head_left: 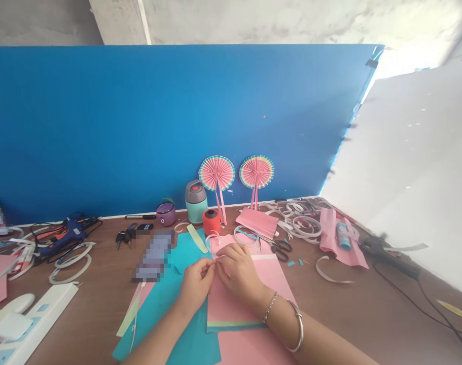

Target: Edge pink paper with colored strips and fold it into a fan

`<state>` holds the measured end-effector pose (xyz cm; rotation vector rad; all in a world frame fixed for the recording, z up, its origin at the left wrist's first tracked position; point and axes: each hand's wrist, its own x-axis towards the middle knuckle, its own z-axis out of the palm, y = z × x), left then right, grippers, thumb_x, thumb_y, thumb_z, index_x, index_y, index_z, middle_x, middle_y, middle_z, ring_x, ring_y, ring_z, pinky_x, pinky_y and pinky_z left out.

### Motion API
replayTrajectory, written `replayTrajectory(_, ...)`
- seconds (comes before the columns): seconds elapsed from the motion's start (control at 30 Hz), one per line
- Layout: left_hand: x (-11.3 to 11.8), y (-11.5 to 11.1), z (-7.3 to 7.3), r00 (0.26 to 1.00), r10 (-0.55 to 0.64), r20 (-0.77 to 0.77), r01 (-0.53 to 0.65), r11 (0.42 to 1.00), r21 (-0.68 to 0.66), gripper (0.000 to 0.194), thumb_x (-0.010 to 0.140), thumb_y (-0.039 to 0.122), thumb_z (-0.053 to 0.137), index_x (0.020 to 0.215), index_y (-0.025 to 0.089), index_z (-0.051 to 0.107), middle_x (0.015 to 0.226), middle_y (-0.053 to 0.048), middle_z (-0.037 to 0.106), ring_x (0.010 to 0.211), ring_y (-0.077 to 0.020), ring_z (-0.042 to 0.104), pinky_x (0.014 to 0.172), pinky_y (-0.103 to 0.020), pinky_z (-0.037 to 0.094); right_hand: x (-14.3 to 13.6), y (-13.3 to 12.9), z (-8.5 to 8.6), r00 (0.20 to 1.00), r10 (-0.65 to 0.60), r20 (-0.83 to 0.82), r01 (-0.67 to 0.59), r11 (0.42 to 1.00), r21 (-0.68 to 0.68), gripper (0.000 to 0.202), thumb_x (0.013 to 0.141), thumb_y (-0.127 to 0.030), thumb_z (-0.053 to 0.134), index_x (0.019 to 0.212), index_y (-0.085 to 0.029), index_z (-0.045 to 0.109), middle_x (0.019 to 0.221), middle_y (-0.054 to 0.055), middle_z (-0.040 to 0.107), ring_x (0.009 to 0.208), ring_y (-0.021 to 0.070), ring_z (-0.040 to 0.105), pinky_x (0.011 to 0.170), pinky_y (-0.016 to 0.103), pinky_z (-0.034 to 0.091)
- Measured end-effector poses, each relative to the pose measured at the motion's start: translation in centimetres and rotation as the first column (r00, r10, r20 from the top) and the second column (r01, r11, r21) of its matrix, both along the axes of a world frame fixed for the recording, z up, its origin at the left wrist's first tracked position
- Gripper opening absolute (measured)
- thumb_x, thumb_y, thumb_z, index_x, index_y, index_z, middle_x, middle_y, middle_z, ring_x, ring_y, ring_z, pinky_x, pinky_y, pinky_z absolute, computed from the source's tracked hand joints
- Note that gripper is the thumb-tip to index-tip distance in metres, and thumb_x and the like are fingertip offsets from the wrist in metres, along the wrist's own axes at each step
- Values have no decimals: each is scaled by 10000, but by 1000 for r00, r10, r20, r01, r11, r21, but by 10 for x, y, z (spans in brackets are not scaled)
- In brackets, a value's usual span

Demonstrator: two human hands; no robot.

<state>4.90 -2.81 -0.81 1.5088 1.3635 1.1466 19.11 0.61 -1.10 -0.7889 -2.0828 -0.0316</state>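
Fingertips pinched, my left hand [196,284] meets my right hand [238,268] over the left edge of a pink paper sheet [249,304]. What lies between the fingers is too small to make out. Just beyond them curls a thin whitish strip [208,243]; whether either hand holds it I cannot tell. The pink sheet has a light green and blue band along its near edge and a white strip along its far edge. Under it spread blue paper [192,329] and more pink paper [249,350]. Black-handled scissors [282,249] rest past my right hand.
Two round pleated paper fans [216,173] lean on the blue partition [139,126]. Nearby stand a teal flask [196,205], a red container [211,222] and a purple cup [166,214]. Tape rolls [306,227] lie right; a glue gun [69,233] and power strip [44,317] left.
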Motion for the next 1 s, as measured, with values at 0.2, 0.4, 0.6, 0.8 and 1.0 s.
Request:
replayTrajectory(0.2, 0, -1, 2, 1000, -22, -8, 22, 1000, -6, 277, 824, 410, 448, 713, 180, 556, 421, 73, 409, 404, -114, 410, 442, -229, 335, 0, 2, -1, 997, 23, -79, -29, 996, -85, 147, 782, -90, 516, 747, -199, 608, 826, 18, 663, 807, 167, 549, 717, 322, 342)
replayTrajectory(0.4, -1, 0, 1, 1000, -14, -3, 14, 1000, -18, 286, 820, 417, 453, 755, 167, 576, 421, 71, 415, 401, -118, 416, 447, -234, 341, 2, 1, 2, 996, 51, -69, -57, 994, -93, 156, 802, -107, 509, 775, -206, 626, 817, 24, 668, 803, 173, 552, 717, 333, 349)
replayTrajectory(0.6, 0, 0, 1, 1000, -12, -1, 12, 1000, -24, 291, 816, 413, 456, 784, 160, 597, 412, 74, 411, 406, -122, 414, 450, -236, 338, 2, 2, 0, 996, 30, -81, -38, 995, -89, 145, 768, -88, 511, 753, -196, 606, 814, 19, 662, 802, 169, 549, 708, 318, 339)
replayTrajectory(0.8, 2, -1, 6, 999, 21, 49, -17, 997, -70, 312, 772, 469, 509, 741, 169, 590, 389, 73, 425, 403, -118, 420, 462, -230, 350, 1, 4, 4, 968, -26, -251, -45, 960, -275, 112, 758, -139, 509, 699, -193, 587, 787, 31, 654, 812, 185, 563, 763, 336, 380)
replayTrajectory(1.0, -9, 7, 4, 984, 169, 59, -153, 966, -207, 327, 726, 499, 539, 677, 176, 561, 319, 78, 401, 342, -83, 335, 420, -202, 249, 63, 52, 22, 547, -526, -651, -75, 744, -664, 113, 644, -258, 606, 599, -160, 575, 613, -2, 595, 623, 157, 558, 566, 257, 420)
